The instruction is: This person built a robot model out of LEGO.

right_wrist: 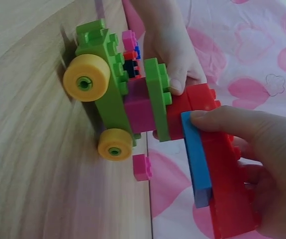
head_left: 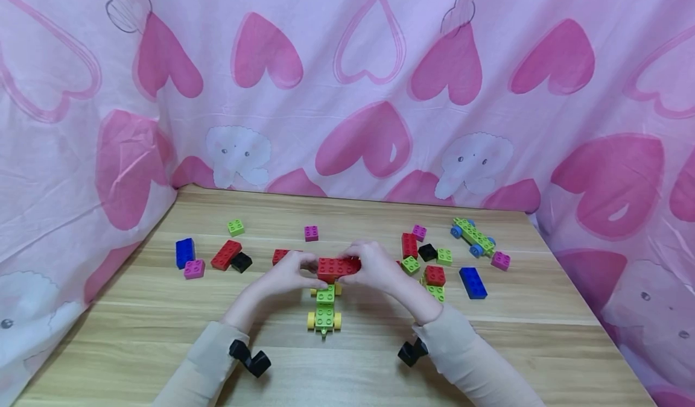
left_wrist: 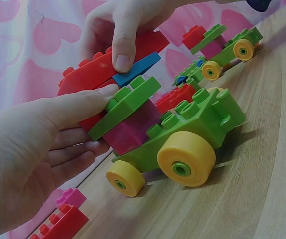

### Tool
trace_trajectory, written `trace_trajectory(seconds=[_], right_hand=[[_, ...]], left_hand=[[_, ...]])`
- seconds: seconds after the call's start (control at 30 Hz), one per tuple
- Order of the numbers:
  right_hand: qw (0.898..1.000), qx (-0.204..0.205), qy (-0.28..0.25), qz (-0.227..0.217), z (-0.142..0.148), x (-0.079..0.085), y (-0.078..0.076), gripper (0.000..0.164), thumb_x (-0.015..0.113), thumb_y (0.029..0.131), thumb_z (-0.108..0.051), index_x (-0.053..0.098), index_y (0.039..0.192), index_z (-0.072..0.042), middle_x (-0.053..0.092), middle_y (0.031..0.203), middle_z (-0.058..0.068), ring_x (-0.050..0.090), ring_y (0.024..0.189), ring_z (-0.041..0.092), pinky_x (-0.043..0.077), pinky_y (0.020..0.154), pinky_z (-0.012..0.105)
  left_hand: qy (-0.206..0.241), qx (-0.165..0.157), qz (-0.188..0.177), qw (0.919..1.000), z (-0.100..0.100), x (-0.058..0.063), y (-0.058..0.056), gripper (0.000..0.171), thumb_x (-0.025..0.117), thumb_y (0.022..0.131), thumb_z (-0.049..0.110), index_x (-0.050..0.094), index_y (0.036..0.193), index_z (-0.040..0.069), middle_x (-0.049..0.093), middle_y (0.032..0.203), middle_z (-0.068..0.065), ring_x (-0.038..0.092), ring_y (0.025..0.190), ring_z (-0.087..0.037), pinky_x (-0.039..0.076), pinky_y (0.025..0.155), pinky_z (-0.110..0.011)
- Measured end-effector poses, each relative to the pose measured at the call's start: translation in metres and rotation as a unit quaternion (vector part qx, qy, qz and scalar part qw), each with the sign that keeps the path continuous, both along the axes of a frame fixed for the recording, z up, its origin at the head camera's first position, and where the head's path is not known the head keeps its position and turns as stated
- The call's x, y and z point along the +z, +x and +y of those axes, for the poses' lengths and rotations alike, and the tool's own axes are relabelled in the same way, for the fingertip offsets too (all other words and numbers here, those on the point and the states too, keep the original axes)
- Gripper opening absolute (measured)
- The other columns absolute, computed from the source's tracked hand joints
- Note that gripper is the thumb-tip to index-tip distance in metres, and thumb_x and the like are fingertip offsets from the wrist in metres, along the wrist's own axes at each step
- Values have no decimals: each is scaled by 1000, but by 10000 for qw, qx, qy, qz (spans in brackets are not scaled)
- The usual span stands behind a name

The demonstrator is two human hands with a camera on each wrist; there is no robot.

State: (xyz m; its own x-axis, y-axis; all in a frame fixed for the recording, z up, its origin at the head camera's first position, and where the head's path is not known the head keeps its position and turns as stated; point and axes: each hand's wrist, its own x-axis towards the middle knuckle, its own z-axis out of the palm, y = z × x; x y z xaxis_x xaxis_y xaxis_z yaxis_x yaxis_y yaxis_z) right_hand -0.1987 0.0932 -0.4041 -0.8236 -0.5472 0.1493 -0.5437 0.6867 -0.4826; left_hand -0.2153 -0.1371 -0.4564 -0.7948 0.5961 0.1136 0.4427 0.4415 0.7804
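Gripping red bricks (head_left: 332,269) at lower mid-frame, the right hand (head_left: 373,267) faces the left hand (head_left: 286,272), which pinches a green plate (left_wrist: 129,106) above a yellow-wheeled car (head_left: 324,315).

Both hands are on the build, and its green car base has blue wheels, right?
Not quite: the wheels on the green car base are yellow, not blue, as the left wrist view shows. The left hand and right hand are both on the build, as you say.
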Motion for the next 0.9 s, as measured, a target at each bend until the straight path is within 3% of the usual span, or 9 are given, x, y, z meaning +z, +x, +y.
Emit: trace_trajectory(seconds=[0.47,0.9], right_hand=[[9991,397,-12,-174,-8,3,-4,33,80,79,-19,71,110,-13,70,99,-1,59,84,7,52,72,21],[9978,377,-148,-529,-17,9,-6,31,80,82,-20,74,110,-11,71,100,2,60,83,9,54,74,22]], left_hand=[[28,-40,-61,10000,1,2,2,29,79,81,29,71,102,12,72,98,4,66,95,-10,53,90,-29],[16,-3,-152,9999,0,1,1,28,78,83,31,71,105,15,72,100,5,65,97,-11,51,92,-29]])
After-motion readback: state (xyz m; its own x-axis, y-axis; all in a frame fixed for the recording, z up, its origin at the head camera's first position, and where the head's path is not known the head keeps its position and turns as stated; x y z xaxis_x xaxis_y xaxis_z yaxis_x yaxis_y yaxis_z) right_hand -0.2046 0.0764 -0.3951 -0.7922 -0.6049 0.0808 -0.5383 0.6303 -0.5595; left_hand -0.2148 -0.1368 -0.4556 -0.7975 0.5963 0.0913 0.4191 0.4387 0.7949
